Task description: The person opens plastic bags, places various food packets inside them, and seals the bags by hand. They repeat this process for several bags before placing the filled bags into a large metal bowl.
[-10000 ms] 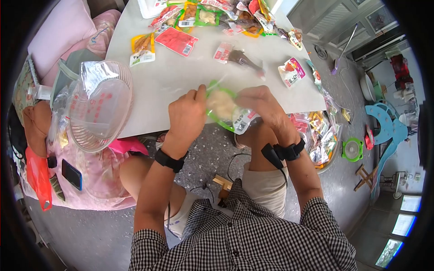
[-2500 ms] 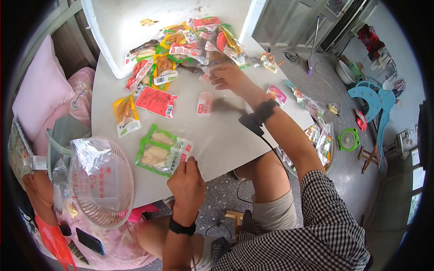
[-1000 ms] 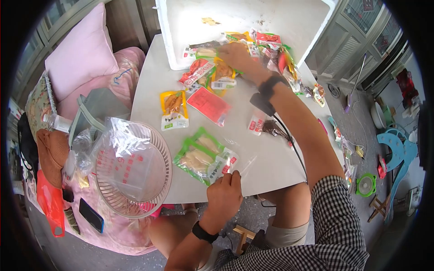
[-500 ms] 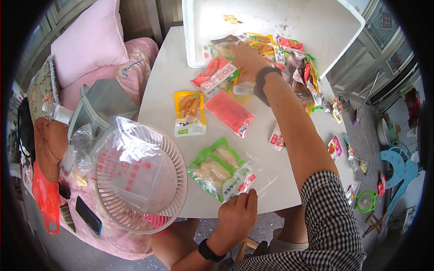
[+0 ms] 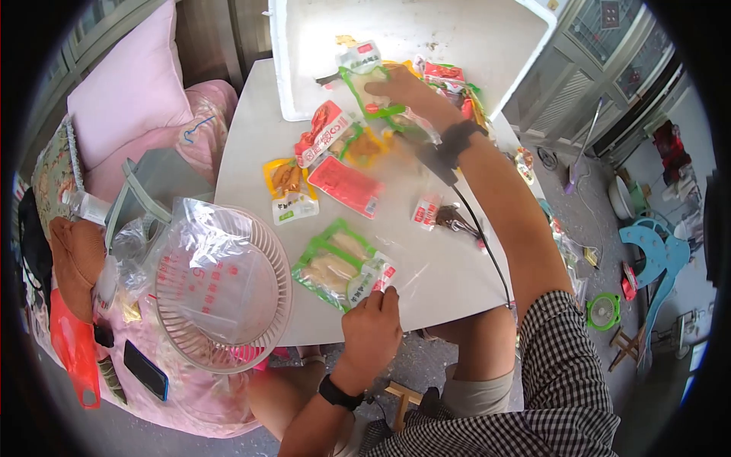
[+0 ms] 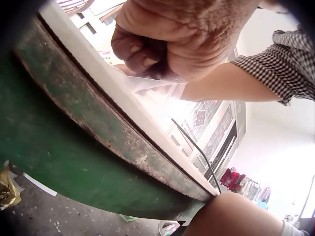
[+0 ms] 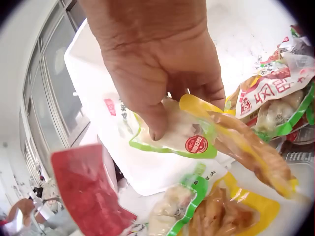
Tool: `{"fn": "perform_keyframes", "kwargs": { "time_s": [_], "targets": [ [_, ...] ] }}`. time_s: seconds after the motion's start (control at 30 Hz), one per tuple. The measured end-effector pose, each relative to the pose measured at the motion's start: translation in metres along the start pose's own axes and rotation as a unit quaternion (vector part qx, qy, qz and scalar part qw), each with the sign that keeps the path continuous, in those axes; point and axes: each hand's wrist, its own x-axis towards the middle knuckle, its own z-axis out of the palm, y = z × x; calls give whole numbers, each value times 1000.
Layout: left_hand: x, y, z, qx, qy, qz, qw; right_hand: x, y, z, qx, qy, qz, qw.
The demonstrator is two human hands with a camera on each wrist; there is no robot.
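Two green-edged pouches of pale food, one in the air, one lying flat. Item: the right hand (image 5: pixel 407 91), its thumb and fingers pinching the raised green-edged pouch (image 7: pixel 179 133) in front of the open white foam box (image 5: pixel 304 42). Item: the left hand (image 5: pixel 370 333), fingers curled and pinching clear film (image 6: pixel 152 88) at the label end of the flat green-edged pouch (image 5: pixel 331 272), which lies on the counter (image 5: pixel 251 145) near its front edge; whether the film is this pouch's own or a separate bag, I cannot tell. Between the two: one flat pink-red pouch (image 5: pixel 346 186); one yellow-edged pouch (image 5: pixel 289 183); one red-and-white pouch (image 5: pixel 318 133). To their right: one dark-filled clear pouch (image 5: pixel 453 219). At the counter's left: one slatted plastic basket (image 5: pixel 282 289) holding a red-printed clear bag (image 5: pixel 202 293); beyond, one pink pillow (image 5: pixel 129 80).
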Motion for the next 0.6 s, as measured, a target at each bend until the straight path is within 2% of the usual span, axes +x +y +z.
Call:
{"fn": "perform_keyframes", "kwargs": {
  "time_s": [0.03, 0.07, 0.13, 0.17, 0.23, 0.27, 0.3, 0.37, 0.5, 0.6],
  "targets": [
    [-1, 0, 0, -2, 6, 0, 1000, -14, 3, -12, -64, 29, -123, 990],
    [-1, 0, -1, -4, 12, 1, 1000, -33, 10, -25, -128, 57, -243, 960],
    [-1, 3, -4, 0, 14, -6, 1000, -76, 26, -42, -252, 102, -461, 845],
    [-1, 3, -4, 1, 15, -3, 1000, -104, 18, -47, -301, 75, -371, 875],
    [-1, 3, -4, -2, 18, 1, 1000, -153, 6, -51, -88, -7, -290, 953],
    [0, 3, -3, -1, 29, 13, 1000, -176, -2, -49, 161, -82, -128, 975],
    [0, 4, -3, 2, 37, 23, 999, -199, -10, -48, 414, -69, 46, 906],
    [0, 1, 0, 2, 54, 30, 998, -248, -13, -43, 305, -32, 28, 952],
    [1, -2, 7, -6, 84, 18, 996, -331, -2, -25, 240, -7, 44, 970],
    [2, -3, 11, 2, 103, 31, 994, -364, 18, -7, 224, -15, 47, 973]
  ]
}}
